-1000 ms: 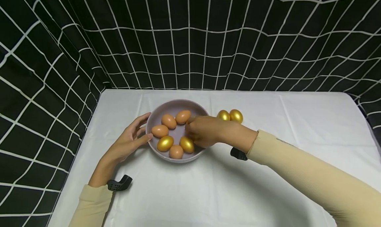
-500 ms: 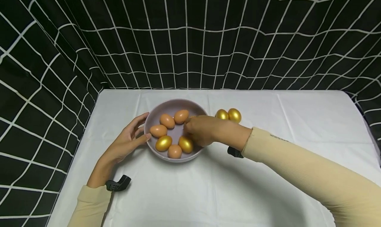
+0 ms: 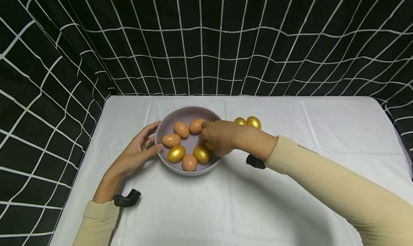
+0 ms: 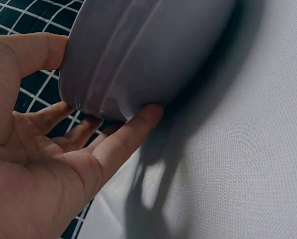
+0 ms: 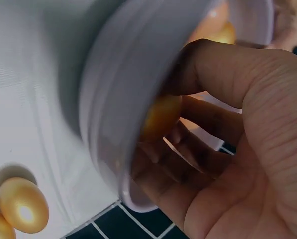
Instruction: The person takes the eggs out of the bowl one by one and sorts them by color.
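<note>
A mauve bowl (image 3: 190, 173) holds several brown eggs (image 3: 181, 129) and golden eggs (image 3: 176, 154), spread around its inner wall. My left hand (image 3: 137, 152) grips the bowl's left side, thumb over the rim and the other fingers spread along the outer wall. Inside the right part of the bowl, my right hand (image 3: 221, 136) pinches a golden egg (image 5: 160, 117) between thumb and fingers. From the head camera, that hand covers most of this egg and whatever lies under it.
Two more golden eggs (image 3: 254, 122) lie together on the white tablecloth (image 3: 306, 145) behind the right wrist. A black cloth with white grid lines (image 3: 209, 41) hangs behind the table and down its left side. Each wrist wears a black device (image 3: 127, 198).
My right hand has lifted and turned slightly inside the bowl, and a bit of golden egg now shows under it. The left hand keeps its place on the bowl.
</note>
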{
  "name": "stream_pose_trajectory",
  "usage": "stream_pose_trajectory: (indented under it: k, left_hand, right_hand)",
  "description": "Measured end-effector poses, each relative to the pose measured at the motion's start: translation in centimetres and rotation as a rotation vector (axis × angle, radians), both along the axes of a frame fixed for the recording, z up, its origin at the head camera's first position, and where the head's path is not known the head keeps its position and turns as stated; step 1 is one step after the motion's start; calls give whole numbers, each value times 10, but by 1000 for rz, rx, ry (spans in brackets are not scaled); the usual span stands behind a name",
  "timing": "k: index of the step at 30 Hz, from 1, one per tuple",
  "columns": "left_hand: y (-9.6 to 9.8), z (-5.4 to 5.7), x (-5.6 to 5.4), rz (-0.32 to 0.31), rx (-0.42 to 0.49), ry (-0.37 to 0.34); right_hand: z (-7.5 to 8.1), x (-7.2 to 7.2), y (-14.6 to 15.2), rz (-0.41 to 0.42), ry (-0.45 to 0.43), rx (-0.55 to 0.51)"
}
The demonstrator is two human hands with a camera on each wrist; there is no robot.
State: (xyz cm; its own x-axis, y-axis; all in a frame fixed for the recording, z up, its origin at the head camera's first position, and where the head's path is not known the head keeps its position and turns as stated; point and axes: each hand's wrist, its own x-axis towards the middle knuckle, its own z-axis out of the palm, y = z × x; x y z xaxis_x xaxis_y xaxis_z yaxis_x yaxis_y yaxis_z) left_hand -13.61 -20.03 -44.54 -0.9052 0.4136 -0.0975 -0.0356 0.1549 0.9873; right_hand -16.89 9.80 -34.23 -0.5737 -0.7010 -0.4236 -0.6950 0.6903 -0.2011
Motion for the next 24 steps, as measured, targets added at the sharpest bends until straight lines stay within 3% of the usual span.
stream_pose_trajectory:
  k: [7,13,24]
  left_hand:
    - [1,2,2,2,-2,-2]
    - [0,4,1,9,-17,-4]
    - [2,3,3,7,-10,7]
  right_hand:
    - [8,4,7,-15,-3,-70]
    - [4,9,19,-10,25,-230]
    - [-8,19,34,-115,5,-514]
